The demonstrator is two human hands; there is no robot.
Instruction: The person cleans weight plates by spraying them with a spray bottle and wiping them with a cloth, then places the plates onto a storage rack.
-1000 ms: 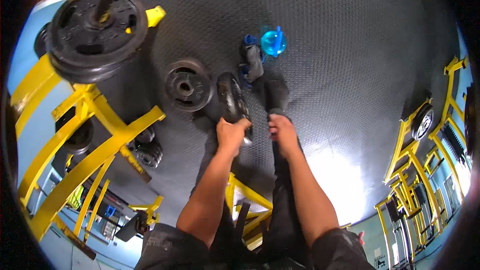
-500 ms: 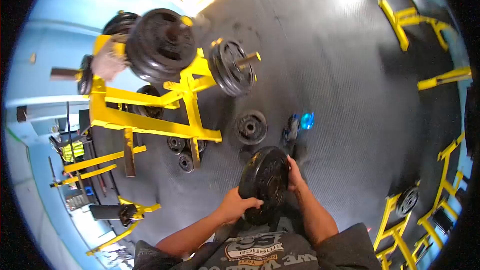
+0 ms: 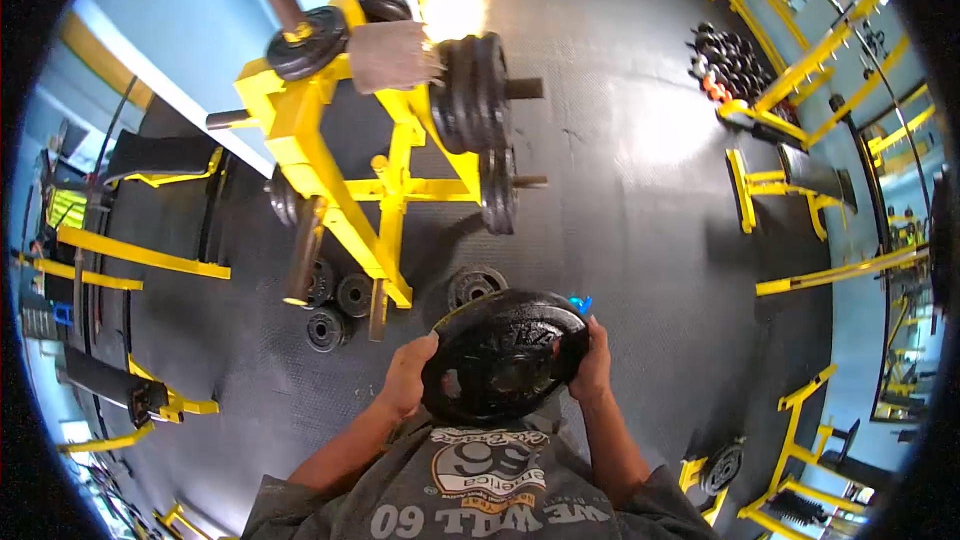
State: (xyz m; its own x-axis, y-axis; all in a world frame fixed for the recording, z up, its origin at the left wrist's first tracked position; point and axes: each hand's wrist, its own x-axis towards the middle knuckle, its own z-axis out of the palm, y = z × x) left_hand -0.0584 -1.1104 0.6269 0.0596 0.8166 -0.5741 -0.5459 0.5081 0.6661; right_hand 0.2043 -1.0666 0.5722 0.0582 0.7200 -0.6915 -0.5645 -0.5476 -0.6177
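A large black weight plate (image 3: 505, 355) is held in front of my shirt, its broad face turned up toward the camera. My left hand (image 3: 408, 375) grips its left rim, and my right hand (image 3: 592, 365) grips the right rim; the fingertips behind the plate are hidden. Just beyond it, another weight plate (image 3: 476, 286) lies on the floor, partly covered by the held one. Ahead and to the left stands a yellow plate rack (image 3: 320, 155) with black plates (image 3: 470, 95) on its pegs and a greyish towel (image 3: 392, 55) draped over its top.
Several small plates (image 3: 326, 328) lie on the black rubber floor by the rack's foot. A blue object (image 3: 580, 304) shows past the held plate. Along the right stand yellow benches (image 3: 770, 185) and a pile of dumbbells (image 3: 730, 65). A padded bench (image 3: 110, 380) stands at left.
The held plate has turned from nearly edge-on to showing its broad face. My hands have moved apart onto opposite rims. The view has shifted, showing more of the room ahead.
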